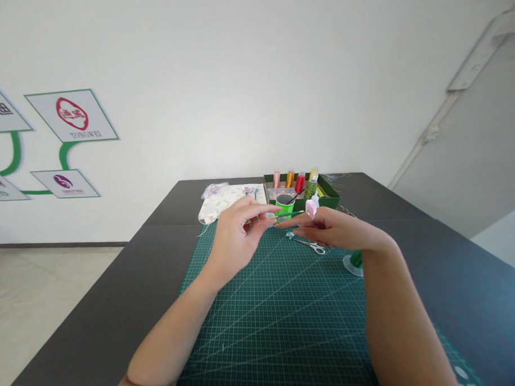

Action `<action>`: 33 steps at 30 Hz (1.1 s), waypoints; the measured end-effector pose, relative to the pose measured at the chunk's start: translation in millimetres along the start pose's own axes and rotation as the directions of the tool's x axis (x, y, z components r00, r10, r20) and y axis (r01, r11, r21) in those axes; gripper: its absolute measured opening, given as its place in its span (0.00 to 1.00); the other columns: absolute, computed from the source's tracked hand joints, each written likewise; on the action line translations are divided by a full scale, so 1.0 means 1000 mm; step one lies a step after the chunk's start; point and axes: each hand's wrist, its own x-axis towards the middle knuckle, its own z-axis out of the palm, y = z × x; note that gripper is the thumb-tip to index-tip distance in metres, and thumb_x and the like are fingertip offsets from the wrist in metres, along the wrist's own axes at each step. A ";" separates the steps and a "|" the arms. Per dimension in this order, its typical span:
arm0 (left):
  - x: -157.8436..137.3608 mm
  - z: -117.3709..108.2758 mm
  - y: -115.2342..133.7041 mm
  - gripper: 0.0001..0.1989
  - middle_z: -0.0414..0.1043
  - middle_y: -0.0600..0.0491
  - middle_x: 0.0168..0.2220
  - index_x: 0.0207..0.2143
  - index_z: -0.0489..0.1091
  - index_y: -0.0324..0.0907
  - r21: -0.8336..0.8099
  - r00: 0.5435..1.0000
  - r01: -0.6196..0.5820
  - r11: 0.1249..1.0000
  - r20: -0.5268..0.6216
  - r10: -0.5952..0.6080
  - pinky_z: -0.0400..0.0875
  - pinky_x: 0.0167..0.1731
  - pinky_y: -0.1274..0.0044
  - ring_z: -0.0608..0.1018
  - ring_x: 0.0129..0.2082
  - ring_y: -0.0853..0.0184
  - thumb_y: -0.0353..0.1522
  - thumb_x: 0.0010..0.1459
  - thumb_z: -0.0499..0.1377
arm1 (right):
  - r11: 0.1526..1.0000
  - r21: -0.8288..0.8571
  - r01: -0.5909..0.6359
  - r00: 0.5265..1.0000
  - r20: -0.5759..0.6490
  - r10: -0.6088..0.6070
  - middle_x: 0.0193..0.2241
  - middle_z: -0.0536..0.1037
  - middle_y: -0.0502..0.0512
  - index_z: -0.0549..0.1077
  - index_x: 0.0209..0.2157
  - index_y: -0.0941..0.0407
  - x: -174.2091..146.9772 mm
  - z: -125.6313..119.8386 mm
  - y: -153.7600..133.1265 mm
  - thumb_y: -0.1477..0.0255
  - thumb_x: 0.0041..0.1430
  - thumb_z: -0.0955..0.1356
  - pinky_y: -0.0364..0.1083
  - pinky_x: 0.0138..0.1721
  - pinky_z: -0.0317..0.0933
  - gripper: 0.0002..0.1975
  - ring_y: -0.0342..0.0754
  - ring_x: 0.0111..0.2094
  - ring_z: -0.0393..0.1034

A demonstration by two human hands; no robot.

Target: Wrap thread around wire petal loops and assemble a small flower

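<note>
— Head view: where does the green stem (291,214) lie?
— Clamped in the left hand's (241,229) grip, long axis running rightward from it.
— And the pink flower (311,208)?
— Right of that grip, by the nearer right hand (338,228); whether its fingers pinch anything, I cannot tell.

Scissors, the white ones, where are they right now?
In the head view, the scissors lie on the green mat, right of centre, just below the right hand in the picture and left of the green spool.
</note>
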 end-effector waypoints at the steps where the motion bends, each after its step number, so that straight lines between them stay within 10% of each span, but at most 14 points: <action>1: 0.000 0.000 0.000 0.07 0.72 0.53 0.30 0.40 0.82 0.46 -0.026 1.000 0.015 1.000 0.006 -0.015 0.63 0.25 0.77 0.71 0.28 0.69 0.29 0.64 0.63 | 1.000 -0.003 -0.015 1.000 0.021 0.015 0.17 0.61 0.43 0.78 0.58 0.54 0.000 0.000 -0.001 0.60 0.71 0.65 0.40 0.20 0.47 0.21 0.39 0.18 0.53; 10: 0.003 -0.005 -0.006 0.05 0.71 0.52 0.30 0.36 0.82 0.45 -0.334 0.987 0.153 0.930 0.008 -0.159 0.63 0.22 0.80 0.70 0.28 0.71 0.35 0.58 0.69 | 0.970 0.228 0.088 0.993 0.053 -0.102 0.18 0.62 0.42 0.76 0.60 0.55 -0.005 -0.005 0.005 0.63 0.70 0.68 0.39 0.18 0.49 0.21 0.38 0.17 0.56; 21: 0.019 -0.031 -0.027 0.11 0.78 0.53 0.33 0.34 0.82 0.46 -0.749 0.918 0.185 0.636 -0.098 -0.383 0.53 0.15 0.81 0.63 0.21 0.77 0.33 0.46 0.75 | 0.791 0.528 0.308 0.947 -0.247 -0.204 0.14 0.63 0.40 0.73 0.60 0.57 -0.009 -0.006 0.029 0.66 0.68 0.70 0.41 0.18 0.44 0.21 0.37 0.14 0.49; 33: 0.030 -0.076 -0.066 0.09 0.73 0.56 0.27 0.35 0.81 0.43 -0.788 0.869 0.097 0.609 -0.231 -0.438 0.57 0.13 0.86 0.68 0.21 0.78 0.24 0.52 0.71 | 0.970 0.184 -0.156 0.977 -0.114 0.179 0.17 0.66 0.43 0.77 0.52 0.59 -0.012 -0.027 0.048 0.55 0.65 0.70 0.40 0.19 0.48 0.23 0.38 0.17 0.55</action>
